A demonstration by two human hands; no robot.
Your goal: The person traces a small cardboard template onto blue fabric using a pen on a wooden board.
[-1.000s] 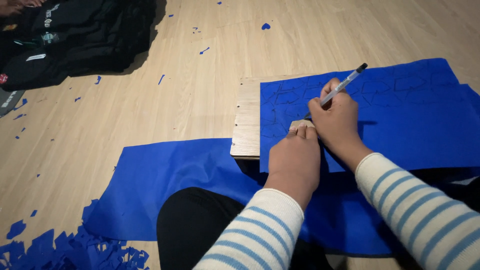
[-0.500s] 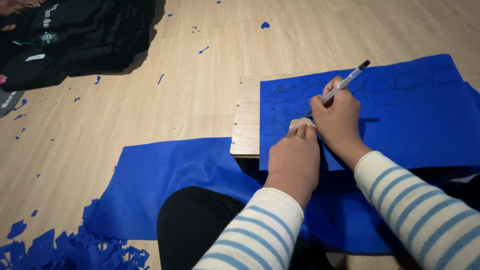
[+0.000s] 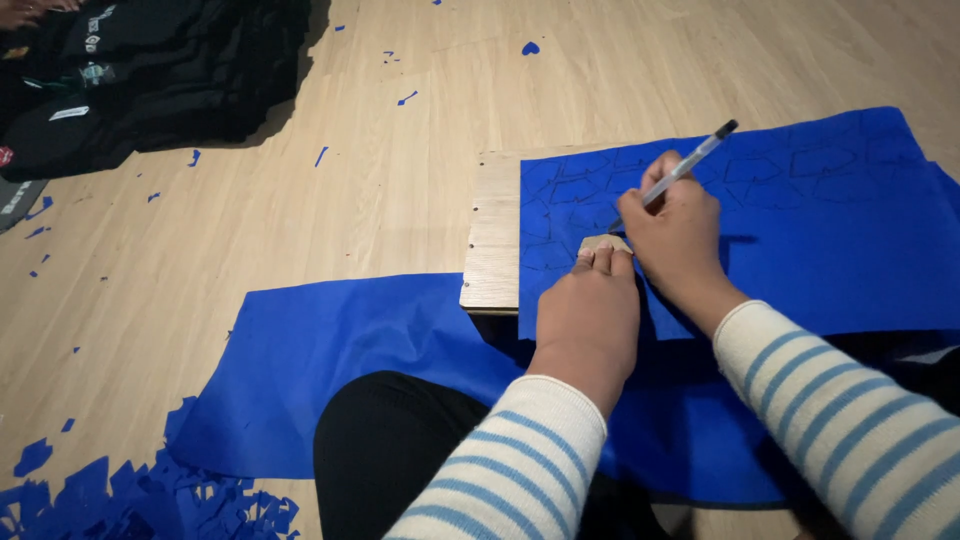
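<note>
Scraps: a heap of blue paper offcuts [image 3: 150, 500] is seen at the near left corner of the floor; the pieces overlap too much to be counted.
Knee: one knee in black cloth [image 3: 400, 450] is raised between the two striped sleeves, and the lower blue sheet [image 3: 330, 350] is spread on the floor just beyond it.
Blue sheets: two are counted, the lower one flat on the floor and the upper blue sheet [image 3: 830, 230] laid over the wooden board.
Left hand: the left hand [image 3: 590, 310] is pressed palm down, fingers curled forward, on a small tan template [image 3: 605, 242], seemingly so that the shape is kept from sliding; one template is seen.
Right hand: the right hand [image 3: 675, 230] is closed around one pen [image 3: 690, 165], held slanted with its tip down beside the template's edge, as for tracing round it.
Traced outlines: many dark outlines are drawn in rows across the upper sheet; no exact count can be made.
Board: one wooden board [image 3: 495, 235] is set under the upper sheet, apparently as a firm backing; only its left strip is left bare.
Floor bits: a few small blue bits [image 3: 530, 47] are scattered over the wooden floor [image 3: 350, 180].
Far left: a pile of black clothing [image 3: 150, 70] lies well apart from the work.
</note>
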